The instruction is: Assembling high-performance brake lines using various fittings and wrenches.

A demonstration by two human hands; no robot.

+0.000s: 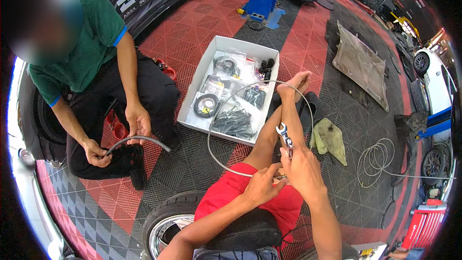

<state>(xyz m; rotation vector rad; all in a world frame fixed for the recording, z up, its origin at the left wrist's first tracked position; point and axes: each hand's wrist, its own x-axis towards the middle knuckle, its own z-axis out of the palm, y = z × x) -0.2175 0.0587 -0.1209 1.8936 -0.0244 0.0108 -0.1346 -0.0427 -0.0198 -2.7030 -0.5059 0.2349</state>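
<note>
Two bare hands, one view. Head view: left hand (262, 188), lower centre of frame, pinches the end of a thin grey hose (209, 135); small metal fitting (283, 177) seems to sit at its fingertips. Right hand (306, 173), just right of it, is closed around a chrome open-ended wrench (282, 130), head pointing up-frame, clear of the fitting. Can't tell if it's one wrench or two. Hose loops up over the white parts box (185, 111), centre frame.

Step looks like hose-end fitting work; my read. Next move calls for left steadying the end, right bringing wrench jaw onto flats, if any.

Pose: forearms converge from bottom edge, left wrist angled inward, right forearm near-upright.
</note>
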